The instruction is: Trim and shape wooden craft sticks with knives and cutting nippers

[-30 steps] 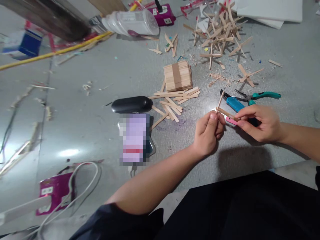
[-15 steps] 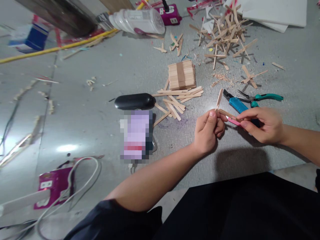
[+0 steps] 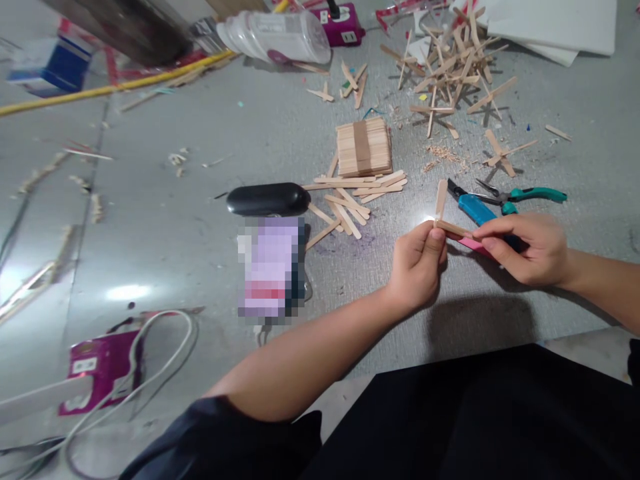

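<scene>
Two wooden craft sticks [image 3: 441,198] meet at an angle between my hands. My left hand [image 3: 417,263] pinches them where they join, thumb on top. The fingertips of my right hand [image 3: 530,250] close on the far end of the lower stick [image 3: 454,229]. Partly beneath my right hand lie a blue utility knife [image 3: 477,209] and a pink object [image 3: 475,247], its kind hidden. Just beyond are teal-handled pliers [image 3: 537,194]. A banded bundle of craft sticks [image 3: 377,148] sits further left, with several loose sticks [image 3: 345,210] in front of it.
Crossed-stick pieces [image 3: 455,77] are heaped at the back, near white sheets [image 3: 555,27]. A clear bottle [image 3: 280,37] lies beside a purple power socket [image 3: 343,27]. To the left are a black case [image 3: 270,199], a blurred-out phone-like item [image 3: 273,267] and a white cable [image 3: 187,333].
My left hand has shifted slightly right and turned, its fingers now tucked behind the sticks. The upright stick has turned its flat face more toward me. My right hand stays nearly in place.
</scene>
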The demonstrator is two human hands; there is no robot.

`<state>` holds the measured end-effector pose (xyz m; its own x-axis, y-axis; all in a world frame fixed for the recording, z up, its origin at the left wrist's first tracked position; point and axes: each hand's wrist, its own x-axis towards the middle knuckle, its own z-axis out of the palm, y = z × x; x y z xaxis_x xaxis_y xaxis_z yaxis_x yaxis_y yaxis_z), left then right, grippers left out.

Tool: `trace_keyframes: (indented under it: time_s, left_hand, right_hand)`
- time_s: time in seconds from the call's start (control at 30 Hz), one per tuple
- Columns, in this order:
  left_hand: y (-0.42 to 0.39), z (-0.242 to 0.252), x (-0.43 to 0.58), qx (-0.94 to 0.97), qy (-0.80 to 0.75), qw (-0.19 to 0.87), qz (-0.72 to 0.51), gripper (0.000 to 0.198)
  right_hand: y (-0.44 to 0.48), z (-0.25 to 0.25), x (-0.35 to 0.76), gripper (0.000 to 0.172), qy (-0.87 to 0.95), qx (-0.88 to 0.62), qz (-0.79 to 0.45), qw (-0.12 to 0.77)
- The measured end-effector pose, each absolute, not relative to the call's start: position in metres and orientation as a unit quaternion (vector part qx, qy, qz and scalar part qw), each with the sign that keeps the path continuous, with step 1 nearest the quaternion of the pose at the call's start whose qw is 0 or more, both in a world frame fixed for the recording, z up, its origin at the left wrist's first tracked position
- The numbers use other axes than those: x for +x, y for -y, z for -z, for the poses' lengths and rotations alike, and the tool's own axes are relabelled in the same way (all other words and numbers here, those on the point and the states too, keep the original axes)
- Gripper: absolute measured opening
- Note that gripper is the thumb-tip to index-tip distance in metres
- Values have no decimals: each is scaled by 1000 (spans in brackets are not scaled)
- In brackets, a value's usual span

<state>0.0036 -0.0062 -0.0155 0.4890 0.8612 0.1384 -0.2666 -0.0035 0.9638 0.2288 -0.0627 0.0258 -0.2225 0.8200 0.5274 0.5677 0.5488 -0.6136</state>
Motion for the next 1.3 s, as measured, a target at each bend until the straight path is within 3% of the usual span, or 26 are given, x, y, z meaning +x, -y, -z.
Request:
trace_keyframes:
  time_s: [0.23,0.37,0.73,1.13,1.3]
  left_hand:
    - [7,11,0,624,-314,580,-420,62]
    - [7,10,-3,690,-267,549,-389,57]
    - [5,15,5,541,-253,691,-406,56]
    - [4,15,7,527,-245,702,-412,58]
    - [4,15,6,533,-245,700,-407,58]
  right_hand:
    - [63,-27,227,22,764,-453,-137,438]
    - [63,-27,227,23,769,-449,-137,434]
    - [68,-24,229,28,734,-489,-143,450]
    - [64,-20,229,36,758,-460,-129,444]
    - [60,-19,229,26,780,-435,-83,442]
